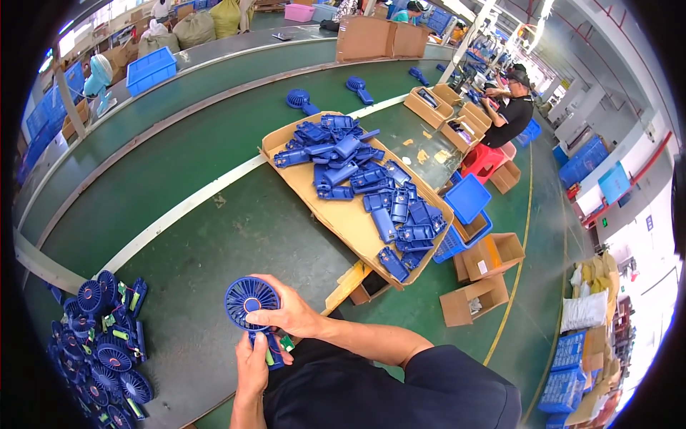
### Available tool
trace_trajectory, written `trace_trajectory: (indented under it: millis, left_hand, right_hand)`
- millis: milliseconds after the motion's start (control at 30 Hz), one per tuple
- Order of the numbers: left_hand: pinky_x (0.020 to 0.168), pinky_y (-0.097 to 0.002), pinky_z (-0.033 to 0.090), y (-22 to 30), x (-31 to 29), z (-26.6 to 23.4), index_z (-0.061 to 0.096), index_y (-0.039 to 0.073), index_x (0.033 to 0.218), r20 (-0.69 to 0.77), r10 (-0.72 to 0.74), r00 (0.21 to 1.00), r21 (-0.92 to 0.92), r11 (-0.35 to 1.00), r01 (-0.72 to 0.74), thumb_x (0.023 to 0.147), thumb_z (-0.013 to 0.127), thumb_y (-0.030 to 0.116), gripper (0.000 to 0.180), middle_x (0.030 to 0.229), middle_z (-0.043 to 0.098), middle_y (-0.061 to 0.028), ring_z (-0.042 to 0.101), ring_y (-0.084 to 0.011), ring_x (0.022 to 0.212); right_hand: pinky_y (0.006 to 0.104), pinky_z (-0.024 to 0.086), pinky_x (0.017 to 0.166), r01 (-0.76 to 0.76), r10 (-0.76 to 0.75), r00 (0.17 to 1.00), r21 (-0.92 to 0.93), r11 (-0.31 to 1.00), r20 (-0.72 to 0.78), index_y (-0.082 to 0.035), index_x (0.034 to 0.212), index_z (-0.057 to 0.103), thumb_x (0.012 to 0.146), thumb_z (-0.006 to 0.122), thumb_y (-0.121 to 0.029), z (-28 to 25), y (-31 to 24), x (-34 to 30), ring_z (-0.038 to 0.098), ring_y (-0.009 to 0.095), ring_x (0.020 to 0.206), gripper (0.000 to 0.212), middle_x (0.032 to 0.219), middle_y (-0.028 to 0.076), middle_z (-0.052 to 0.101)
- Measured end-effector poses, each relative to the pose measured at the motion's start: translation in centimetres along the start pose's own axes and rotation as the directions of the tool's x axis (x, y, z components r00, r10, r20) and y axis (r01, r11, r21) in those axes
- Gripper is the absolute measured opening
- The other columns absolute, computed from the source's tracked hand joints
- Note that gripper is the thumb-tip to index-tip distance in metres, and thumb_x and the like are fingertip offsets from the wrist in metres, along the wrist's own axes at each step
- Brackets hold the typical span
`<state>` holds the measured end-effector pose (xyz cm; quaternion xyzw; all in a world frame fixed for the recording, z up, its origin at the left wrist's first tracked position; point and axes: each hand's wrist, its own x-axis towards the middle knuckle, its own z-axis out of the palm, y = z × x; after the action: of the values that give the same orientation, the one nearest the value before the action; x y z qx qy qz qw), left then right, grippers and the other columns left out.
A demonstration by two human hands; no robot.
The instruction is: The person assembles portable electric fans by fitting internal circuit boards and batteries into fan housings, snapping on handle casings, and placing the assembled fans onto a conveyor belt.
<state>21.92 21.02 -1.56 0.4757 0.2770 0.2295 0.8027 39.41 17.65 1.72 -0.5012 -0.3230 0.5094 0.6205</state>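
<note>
A dark blue handheld fan [243,289] is held between my two hands above the near edge of the table. My right hand [296,313] is closed round the fan's round grille, its thumb lying across the front. Below it, my left hand [251,366] grips the handle. The handle is uncovered, with a light green cylinder [270,356] and a small green circuit board [286,344] showing beside my fingers. At my left lies a heap of similar blue fans [107,350], several with green parts exposed. Beyond my hands, a cardboard tray [296,187] holds many loose blue handle shells [343,171].
A green conveyor belt [207,132] runs along the table's far side, carrying several blue fans [298,99]. Cardboard boxes [475,300] and a blue crate [468,236] stand on the floor at right. A person [511,107] works farther along the line, near a red stool [482,163].
</note>
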Motion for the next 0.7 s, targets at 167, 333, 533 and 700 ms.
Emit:
trace_trajectory:
  millis: [167, 333, 533, 700]
  left_hand:
    - [0.055, -0.0333, 0.059, -0.3, -1.1, -0.2, 0.059, -0.005, 0.112, -0.016, 0.006, 1.0, 0.077, 0.997, -0.005, 0.107, 0.053, 0.043, 0.048, 0.08, 0.068, -0.0129, 0.07, -0.0222, 0.061]
    - [0.074, -0.0347, 0.06, -0.2, -1.3, 0.3, 0.062, -0.006, 0.114, 0.014, -0.073, 0.997, 0.1, 0.992, 0.071, 0.108, 0.052, 0.034, 0.041, 0.093, 0.072, -0.014, 0.072, -0.0216, 0.079]
    - [0.098, -0.0347, 0.054, -0.9, -2.2, -2.2, 0.067, -0.007, 0.123, 0.039, -0.111, 0.993, 0.34, 0.936, 0.091, 0.109, 0.047, 0.018, 0.035, 0.116, 0.073, -0.0124, 0.068, -0.0181, 0.107]
    - [0.091, -0.0313, 0.055, 1.0, -1.9, -0.3, 0.07, -0.003, 0.116, 0.009, -0.105, 0.994, 0.088, 0.991, 0.104, 0.108, 0.054, 0.018, 0.028, 0.106, 0.075, -0.0087, 0.067, -0.012, 0.1]
  right_hand:
    - [0.0328, 0.05, 0.101, -0.026, 0.035, 0.993, -0.081, 0.996, 0.114, 0.003, 0.145, 0.045, 0.081, 0.087, -0.018, -0.3, -0.1, 0.3, 0.062, 0.017, 0.115, 0.08, 0.125, 0.011, 0.066]
    - [0.0337, 0.052, 0.101, 0.011, 0.011, 0.992, -0.167, 0.986, 0.129, 0.002, 0.144, 0.047, 0.079, 0.089, -0.016, -0.9, -0.8, -0.3, 0.063, 0.016, 0.114, 0.08, 0.125, 0.011, 0.065]
    - [0.0328, 0.053, 0.099, 0.035, 0.012, 0.988, -0.292, 0.956, 0.156, 0.002, 0.144, 0.047, 0.075, 0.091, -0.017, -0.2, -2.5, -1.0, 0.064, 0.017, 0.113, 0.083, 0.127, 0.012, 0.065]
    - [0.0328, 0.054, 0.096, -0.027, 0.087, 0.979, -0.308, 0.951, 0.182, 0.003, 0.144, 0.047, 0.076, 0.09, -0.018, 0.1, -1.6, 0.4, 0.065, 0.015, 0.108, 0.083, 0.121, 0.011, 0.068]
